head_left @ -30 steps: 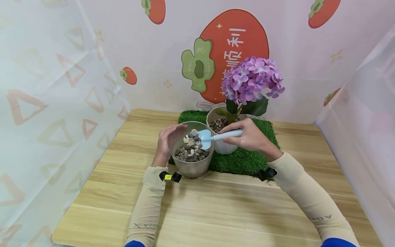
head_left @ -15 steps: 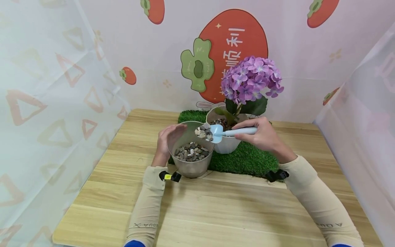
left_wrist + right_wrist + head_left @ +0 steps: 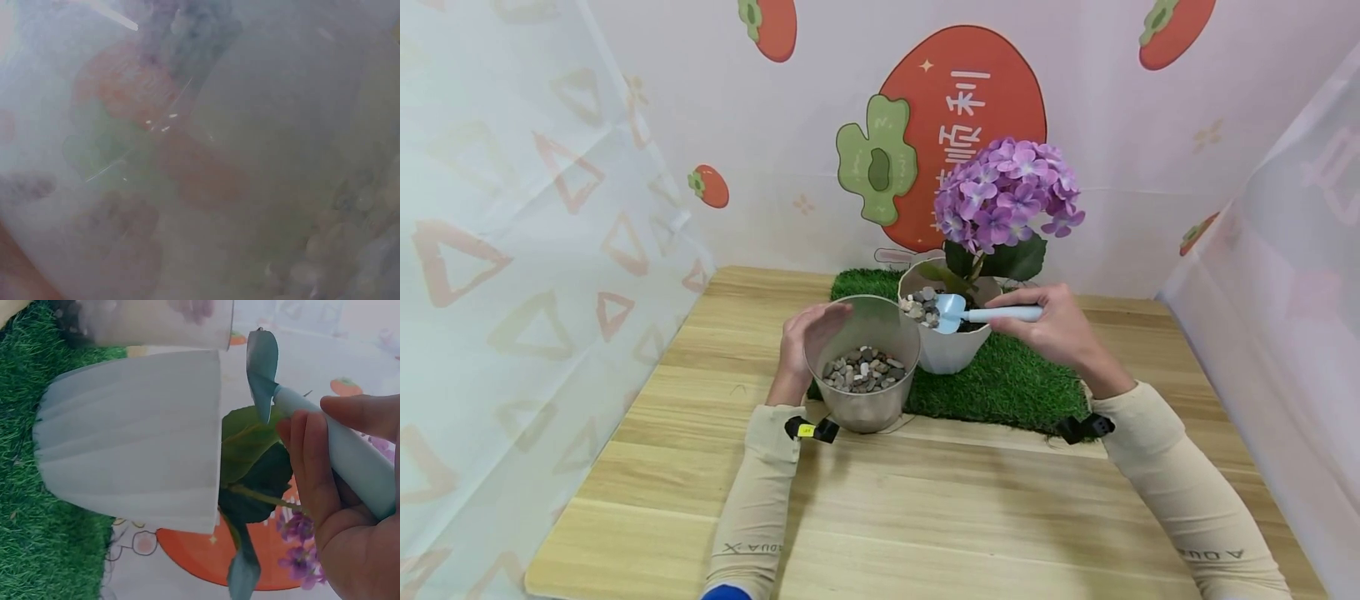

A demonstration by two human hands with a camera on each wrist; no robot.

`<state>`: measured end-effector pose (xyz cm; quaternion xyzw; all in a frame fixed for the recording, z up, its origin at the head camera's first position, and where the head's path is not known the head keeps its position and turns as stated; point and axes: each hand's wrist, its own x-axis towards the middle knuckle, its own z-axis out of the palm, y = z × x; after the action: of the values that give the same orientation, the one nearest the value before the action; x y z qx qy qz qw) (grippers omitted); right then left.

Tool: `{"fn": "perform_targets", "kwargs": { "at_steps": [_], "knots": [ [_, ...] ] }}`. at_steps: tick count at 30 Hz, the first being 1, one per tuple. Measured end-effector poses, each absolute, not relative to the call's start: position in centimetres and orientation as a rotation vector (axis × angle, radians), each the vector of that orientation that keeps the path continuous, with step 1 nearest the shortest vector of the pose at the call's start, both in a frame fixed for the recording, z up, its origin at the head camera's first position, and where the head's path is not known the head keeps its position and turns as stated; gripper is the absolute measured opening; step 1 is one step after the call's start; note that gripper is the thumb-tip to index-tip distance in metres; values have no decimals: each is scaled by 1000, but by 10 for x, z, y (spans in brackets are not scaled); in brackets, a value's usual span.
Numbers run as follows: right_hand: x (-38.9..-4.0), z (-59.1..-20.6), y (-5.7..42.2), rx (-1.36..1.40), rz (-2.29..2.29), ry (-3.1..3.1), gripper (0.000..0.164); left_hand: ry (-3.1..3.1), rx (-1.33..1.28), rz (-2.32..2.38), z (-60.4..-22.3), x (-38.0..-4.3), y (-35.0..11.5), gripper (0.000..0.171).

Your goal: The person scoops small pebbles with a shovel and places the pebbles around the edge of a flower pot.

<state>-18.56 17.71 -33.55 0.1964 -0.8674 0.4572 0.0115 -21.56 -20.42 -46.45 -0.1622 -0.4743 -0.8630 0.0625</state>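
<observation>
My right hand (image 3: 1048,325) pinches the pale blue handle of a small trowel (image 3: 951,312) between thumb and fingers. Grey and cream pebbles (image 3: 921,307) heap the trowel's blade, which overlaps the left part of the white flowerpot (image 3: 947,352) in the head view. That pot holds a purple hydrangea (image 3: 1011,196) with green leaves. At its left stands a see-through plastic pot (image 3: 867,412) with more pebbles (image 3: 863,369) on its bottom. Against this pot's left wall rests my left hand (image 3: 797,346), its fingers lying along the side. The left wrist view is mostly hazy plastic wall.
Both pots stand at a green artificial turf mat (image 3: 1007,392) on the wooden table (image 3: 925,508). A printed cloth backdrop (image 3: 790,125) rises behind, with further cloth walls at left and right. The hydrangea's leaves reach over the white pot's rim.
The right hand has lifted the pebble-laden trowel out of the see-through pot and carried it right, over to the white flowerpot. The left hand stays at the see-through pot.
</observation>
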Motion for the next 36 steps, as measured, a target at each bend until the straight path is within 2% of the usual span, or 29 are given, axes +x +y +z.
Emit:
{"fn": "perform_targets", "kwargs": {
  "at_steps": [17,28,36],
  "knots": [
    [-202,-352,170,461,1275,-2855,30,-1448,-372,-2551,-452,-203,-191,36],
    [-217,-344,146,409,1142,-2920,27,-1422,-363,-2575,-451,-201,-191,37],
    [-216,-338,118,384,1052,-2933,26,-1394,-348,-2608,-450,-202,-194,35]
  ]
}}
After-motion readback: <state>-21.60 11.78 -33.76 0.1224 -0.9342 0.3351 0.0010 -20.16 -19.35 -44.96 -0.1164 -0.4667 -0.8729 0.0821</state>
